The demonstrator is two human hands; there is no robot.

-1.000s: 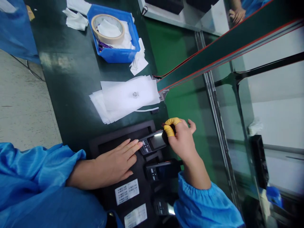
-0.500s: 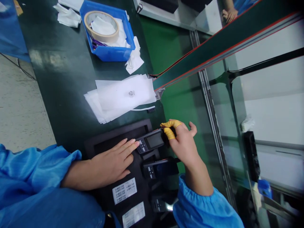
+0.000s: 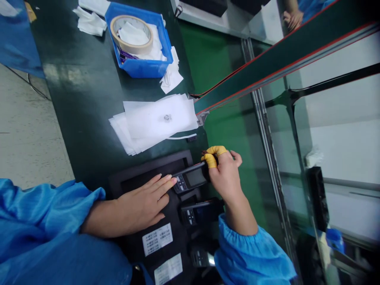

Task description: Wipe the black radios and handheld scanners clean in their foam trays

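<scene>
A black handheld device with a grey screen and small keys (image 3: 194, 177) lies slanted at the far side of a black foam tray (image 3: 133, 168). My left hand (image 3: 145, 202) is stretched flat over the tray, its fingertips touching the keypad end of the device. At the device's other end is my right hand (image 3: 223, 170), thumb and forefinger in yellow finger cots. They are pinched on a small dark piece that I cannot make out. Just nearer to me is a second handheld device (image 3: 198, 212); a third one (image 3: 202, 258) sits below it, partly behind my right sleeve.
Two white label sheets (image 3: 157, 239) lie on the tray. Beyond it are a stack of white paper sleeves (image 3: 160, 118) and a blue bin (image 3: 145, 69) holding a tape roll (image 3: 148, 45) and tissues. A red-edged partition (image 3: 255, 73) rises at right. Another person's hand (image 3: 293, 19) shows behind it.
The view has shifted slightly. My right thumb and forefinger have curled closer around the device's top end, and the right wrist has turned a little. My left hand keeps its place on the keypad.
</scene>
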